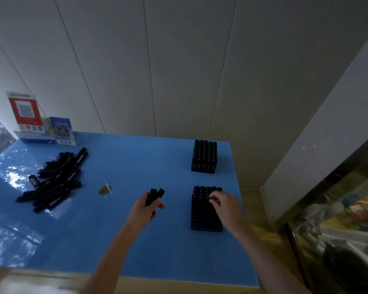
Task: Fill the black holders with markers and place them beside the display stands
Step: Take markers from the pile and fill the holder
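On the blue table [119,230], the left hand [146,206] grips two black markers [155,196] upright near the middle. The right hand [225,204] has its fingers curled over the near holder [204,217] by the right edge, seemingly pinching a marker there. A full holder [204,157] stands at the far right corner. Loose markers [55,179] lie piled by the left edge, near the display stands [43,122] at the far left corner.
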Demonstrator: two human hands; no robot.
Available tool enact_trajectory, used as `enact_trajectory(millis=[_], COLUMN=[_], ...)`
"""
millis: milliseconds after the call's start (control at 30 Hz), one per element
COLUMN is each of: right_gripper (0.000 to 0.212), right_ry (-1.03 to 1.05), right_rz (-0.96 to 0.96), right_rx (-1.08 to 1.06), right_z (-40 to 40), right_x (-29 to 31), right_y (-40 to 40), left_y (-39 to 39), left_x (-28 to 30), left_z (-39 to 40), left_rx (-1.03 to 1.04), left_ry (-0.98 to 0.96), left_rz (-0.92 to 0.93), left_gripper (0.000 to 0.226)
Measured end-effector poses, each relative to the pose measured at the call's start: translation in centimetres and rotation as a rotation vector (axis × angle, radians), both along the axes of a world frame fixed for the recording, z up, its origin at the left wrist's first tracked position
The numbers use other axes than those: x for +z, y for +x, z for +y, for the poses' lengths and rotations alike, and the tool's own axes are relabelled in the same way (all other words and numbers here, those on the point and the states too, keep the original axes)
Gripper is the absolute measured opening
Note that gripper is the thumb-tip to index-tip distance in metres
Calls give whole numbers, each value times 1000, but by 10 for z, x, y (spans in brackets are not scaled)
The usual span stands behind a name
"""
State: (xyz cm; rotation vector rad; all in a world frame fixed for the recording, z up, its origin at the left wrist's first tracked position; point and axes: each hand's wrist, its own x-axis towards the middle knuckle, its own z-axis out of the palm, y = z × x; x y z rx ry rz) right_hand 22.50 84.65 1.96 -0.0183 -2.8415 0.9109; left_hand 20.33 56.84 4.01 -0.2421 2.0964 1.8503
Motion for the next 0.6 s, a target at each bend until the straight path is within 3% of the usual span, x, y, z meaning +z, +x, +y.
enact_trajectory(millis=[333,600], right_gripper=[15,21], right_ry=[-22,-525], right_rz=[-24,-102], right_rx=[-20,24], right_z=[5,-7], right_x=[8,42], right_y=[4,6], left_y=[1,4], left_x=[4,12], left_z=[18,45], left_rx=[-70,-191], left_ry=[21,57], left_rz=[-25,3], left_gripper=[17,17])
